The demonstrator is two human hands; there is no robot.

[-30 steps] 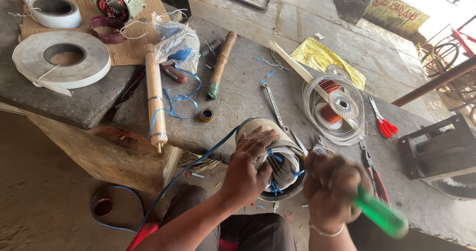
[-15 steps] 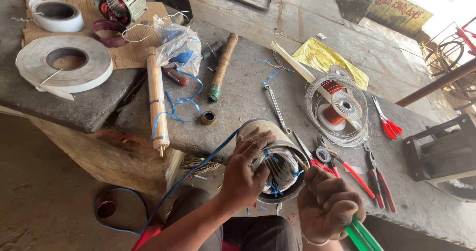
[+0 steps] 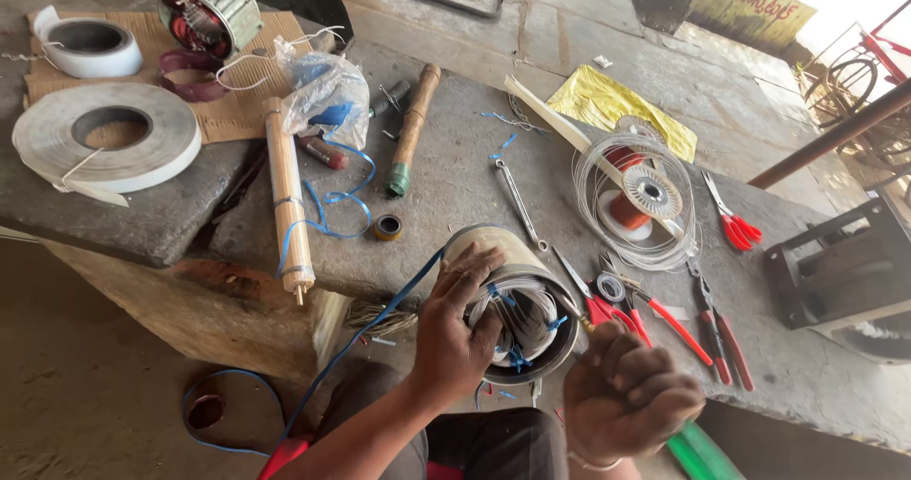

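Observation:
A round metal motor stator with wire windings and blue ties rests at the near edge of the stone slab. My left hand grips its near rim, fingers over the windings. My right hand is closed around a green-handled tool, whose tip points into the stator's right side. A blue cord runs from the stator down to the floor.
Red-handled scissors and pliers lie right of the stator, with a wire spool and red snips behind. Further left are a wooden stick, a wrench, a plastic bag, white tape rolls and another stator.
My right hand with the green tool has dropped lower and moved in toward the stator's right side. My left hand stays on the stator.

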